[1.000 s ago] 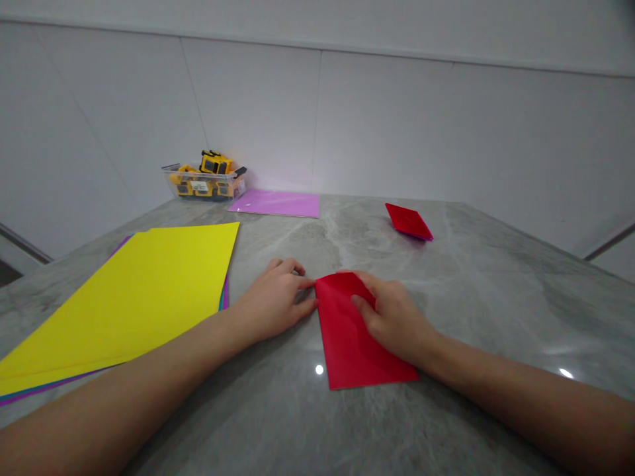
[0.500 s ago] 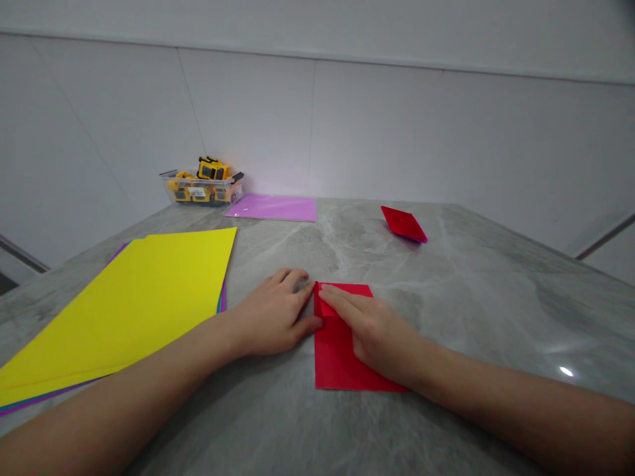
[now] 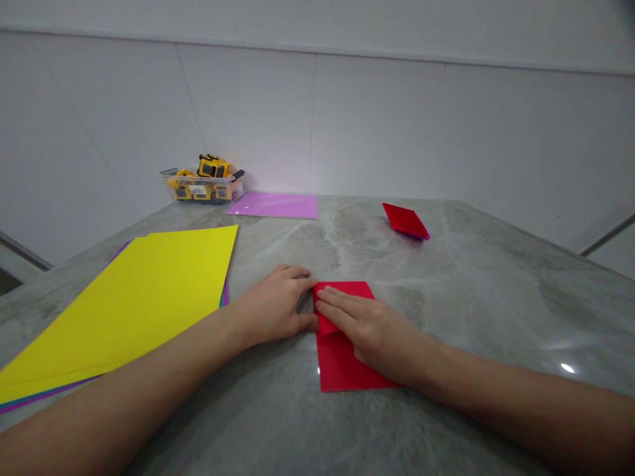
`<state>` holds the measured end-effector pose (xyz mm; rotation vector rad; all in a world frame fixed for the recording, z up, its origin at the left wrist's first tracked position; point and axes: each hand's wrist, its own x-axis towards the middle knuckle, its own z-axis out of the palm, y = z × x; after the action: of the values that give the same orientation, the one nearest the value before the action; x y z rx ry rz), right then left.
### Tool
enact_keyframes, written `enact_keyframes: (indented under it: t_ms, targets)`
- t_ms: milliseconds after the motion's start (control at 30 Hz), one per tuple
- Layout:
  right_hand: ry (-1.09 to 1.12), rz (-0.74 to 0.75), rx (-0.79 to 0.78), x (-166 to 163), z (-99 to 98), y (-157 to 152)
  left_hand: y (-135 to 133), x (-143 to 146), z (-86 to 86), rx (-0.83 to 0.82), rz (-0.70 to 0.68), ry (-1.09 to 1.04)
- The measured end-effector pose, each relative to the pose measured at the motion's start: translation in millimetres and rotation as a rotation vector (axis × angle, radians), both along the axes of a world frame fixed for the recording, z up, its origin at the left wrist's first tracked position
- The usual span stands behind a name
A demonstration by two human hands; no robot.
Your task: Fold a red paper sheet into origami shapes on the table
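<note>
Red paper (image 3: 342,370) lies on the grey table in front of me, its far part folded over into a flap. My right hand (image 3: 364,324) rests on this flap with its fingers stretched out and pressing down, hiding much of the paper's right side. At the paper's left edge is my left hand (image 3: 282,301), its thumb and index finger apart and touching the edge near the far left corner and lower down. Nothing shows in the left palm.
Yellow sheets (image 3: 149,297) over purple and blue-green ones lie at the left. Farther back are a clear bin (image 3: 203,185) of yellow toy vehicles, a pink-purple sheet (image 3: 275,205) and a folded red paper piece (image 3: 405,220) on the marbled table (image 3: 496,297).
The flap's near edge has come closer to me and lies flatter. My right fingers have slid slightly left and spread flatter. The red paper's near end has turned a little to the right.
</note>
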<state>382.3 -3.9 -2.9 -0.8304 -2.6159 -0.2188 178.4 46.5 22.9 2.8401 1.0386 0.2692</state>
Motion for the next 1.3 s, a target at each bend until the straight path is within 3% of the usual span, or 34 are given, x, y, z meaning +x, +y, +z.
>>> enact_keyframes:
  t_ms: [200,367,567,1300]
  targets:
    - [0.071,0.028,-0.073,0,-1.6,-1,-4,-8,0.7,-0.124,0.056,0.051]
    - [0.215,-0.037,-0.164,-1,3.7,-3,-12,-9,1.3,-0.232,0.089,0.131]
    - [0.244,-0.064,-0.150,9,1.8,5,-30,1,-2.3,-0.257,0.200,0.169]
    - [-0.122,-0.045,0.081,4,1.3,-3,-33,6,-3.3,-0.211,0.203,0.146]
